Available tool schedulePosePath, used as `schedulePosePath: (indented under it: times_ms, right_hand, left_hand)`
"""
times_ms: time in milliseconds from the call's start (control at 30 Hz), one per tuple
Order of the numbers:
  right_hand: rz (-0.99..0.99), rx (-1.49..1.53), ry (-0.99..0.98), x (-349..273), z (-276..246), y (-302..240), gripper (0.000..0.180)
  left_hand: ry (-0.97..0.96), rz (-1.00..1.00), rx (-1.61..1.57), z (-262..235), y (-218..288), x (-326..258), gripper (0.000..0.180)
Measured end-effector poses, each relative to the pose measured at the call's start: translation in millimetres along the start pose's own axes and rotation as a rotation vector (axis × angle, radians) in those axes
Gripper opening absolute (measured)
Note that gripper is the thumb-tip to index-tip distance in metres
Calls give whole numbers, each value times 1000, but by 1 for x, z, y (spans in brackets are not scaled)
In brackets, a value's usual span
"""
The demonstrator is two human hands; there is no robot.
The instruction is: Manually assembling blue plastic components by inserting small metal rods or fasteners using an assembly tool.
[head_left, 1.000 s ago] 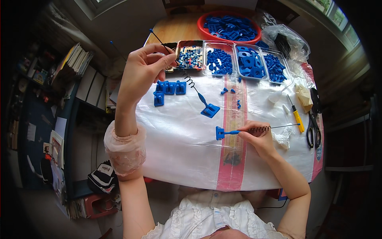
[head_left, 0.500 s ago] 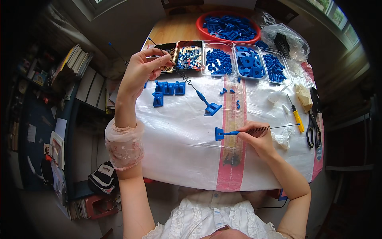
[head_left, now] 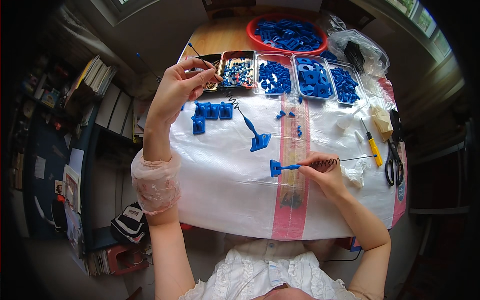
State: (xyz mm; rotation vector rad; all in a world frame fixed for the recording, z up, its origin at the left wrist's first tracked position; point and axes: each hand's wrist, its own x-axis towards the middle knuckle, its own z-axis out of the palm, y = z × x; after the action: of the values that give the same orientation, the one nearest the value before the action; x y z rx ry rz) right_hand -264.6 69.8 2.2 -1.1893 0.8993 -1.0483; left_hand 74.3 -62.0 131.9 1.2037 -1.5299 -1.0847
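My left hand (head_left: pixel 182 87) is raised over the left part of the table, pinching a thin black wire by its upper stretch. That wire spring piece (head_left: pixel 259 142) hangs down slantwise, with a coil in its middle and a blue plastic stem and base at its lower end. In my right hand (head_left: pixel 325 172), low over the table, a matching wire spring piece (head_left: pixel 275 168) lies sideways, its blue base to the left and its blue-tipped wire to the right. Several blue bases with pegs (head_left: pixel 212 111) stand on the sheet near my left wrist.
Along the back stand trays with small blue pegs (head_left: pixel 275 75), square blue plates (head_left: pixel 311 77) and mixed metal bits (head_left: pixel 238 71). Behind is a red basin (head_left: pixel 251 39) of blue parts. At right lie a yellow screwdriver (head_left: pixel 375 151), scissors (head_left: pixel 399 165) and a clear plastic bag (head_left: pixel 381 56).
The base of the piece hanging from my left hand has swung a little left and toward me, and turned. My right hand and its piece stay as they were.
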Motion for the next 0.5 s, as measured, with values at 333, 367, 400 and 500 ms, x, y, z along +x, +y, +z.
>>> schedulePosePath:
  times_ms: [333,367,400,500]
  right_hand:
    - [5,-10,-2,0,1,-1,8]
    - [7,-9,-3,0,0,-1,8]
    - [9,-7,-4,0,-1,-1,8]
    - [1,-2,-3,0,1,0,8]
  left_hand:
    - [-9,22,51,4,7,-4,15]
    - [-7,30,78,7,10,-6,16]
    - [-5,38,106,10,13,-8,16]
    - [9,47,179,17,22,-15,15]
